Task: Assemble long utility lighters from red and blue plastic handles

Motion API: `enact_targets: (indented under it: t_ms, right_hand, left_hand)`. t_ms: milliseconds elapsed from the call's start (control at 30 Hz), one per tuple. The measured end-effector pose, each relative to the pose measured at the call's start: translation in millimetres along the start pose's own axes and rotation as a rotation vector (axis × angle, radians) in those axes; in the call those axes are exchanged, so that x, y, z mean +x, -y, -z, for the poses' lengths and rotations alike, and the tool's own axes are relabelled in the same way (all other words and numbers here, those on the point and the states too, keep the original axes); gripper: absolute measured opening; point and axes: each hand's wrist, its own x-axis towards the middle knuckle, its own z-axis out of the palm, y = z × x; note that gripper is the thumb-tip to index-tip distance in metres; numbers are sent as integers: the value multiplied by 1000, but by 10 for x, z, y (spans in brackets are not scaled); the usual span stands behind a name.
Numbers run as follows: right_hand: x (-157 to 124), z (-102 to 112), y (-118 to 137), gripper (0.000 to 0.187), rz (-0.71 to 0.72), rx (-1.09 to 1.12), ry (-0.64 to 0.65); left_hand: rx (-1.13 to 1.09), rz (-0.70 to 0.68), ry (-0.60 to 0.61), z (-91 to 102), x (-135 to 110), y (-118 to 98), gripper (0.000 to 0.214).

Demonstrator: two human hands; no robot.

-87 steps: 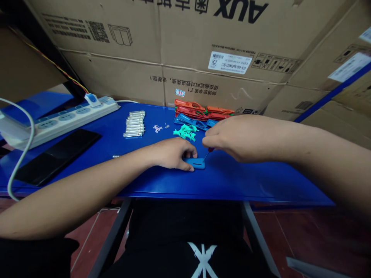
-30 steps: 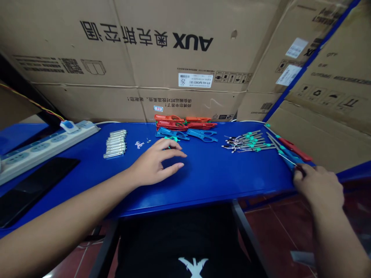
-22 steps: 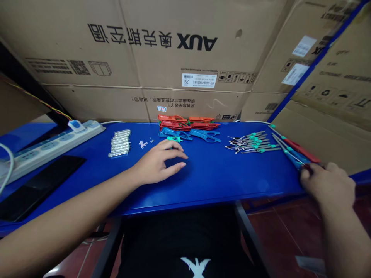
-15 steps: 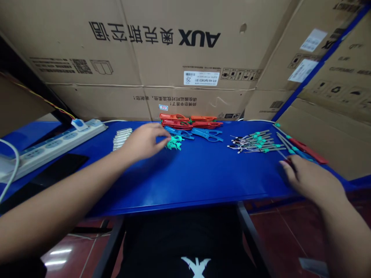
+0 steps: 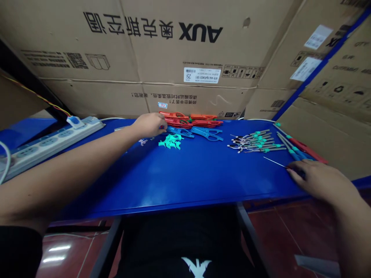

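— Blue-painted benchtop (image 5: 185, 183), stacked AUX cartons (image 5: 185, 50) behind it: what is being handled there?

— A fine steel needle (image 5: 275, 162) is pinched in the right hand (image 5: 319, 178), fingers almost closed, its butt hidden by them. It is held over the bench's right end. Being so slender, it is best gripped close to the fingers, since it looks easily bent at the tip.

— And the left hand (image 5: 149, 125)?

— It is stretched to the far edge, fingers loosely curled against the red plastic clips (image 5: 177, 122) and just beside the blue plastic clips (image 5: 180, 132). Whether anything is held cannot be told.

— How would those be taken?

— They look light and stiff, so they could be lifted by the body. Teal plastic pieces (image 5: 170, 142) lie just nearer, and a power strip (image 5: 52, 142) is set further left.
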Motion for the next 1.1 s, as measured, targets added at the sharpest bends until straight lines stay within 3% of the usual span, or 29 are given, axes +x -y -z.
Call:
enact_targets:
  t_ms: [133, 233, 400, 533, 633, 733, 833, 1000, 1100]
  right_hand:
    - [174, 77, 24, 49, -11, 16, -57]
    - [397, 158, 86, 43, 151, 156, -112]
    - [835, 191, 93, 28, 361, 411, 13]
    - [1018, 191, 60, 19, 398, 464, 120]
    - [997, 243, 88, 16, 415, 483, 120]
    - [900, 333, 145, 19, 337, 523, 115]
    - [818, 455, 206, 23, 249, 548, 79]
    - [771, 704, 300, 25, 167, 530, -155]
    - [728, 818, 374, 30, 166, 553, -203]
  left_hand:
    - [7, -38, -6, -42, 21, -20, 26]
    - [14, -48, -21, -18, 22, -33, 30]
    - [7, -8, -151, 145, -127, -166, 35]
    - [-188, -110, -229, 285, -464, -495, 26]
    - [-357, -202, -184, 294, -738, -776, 20]
    - [-518, -269, -91, 222, -891, -936, 15]
    - [-620, -327, -21, 139, -906, -955, 13]
    - [-613, -350, -6, 113, -871, -895, 14]
    - [-599, -348, 1, 136, -882, -893, 14]
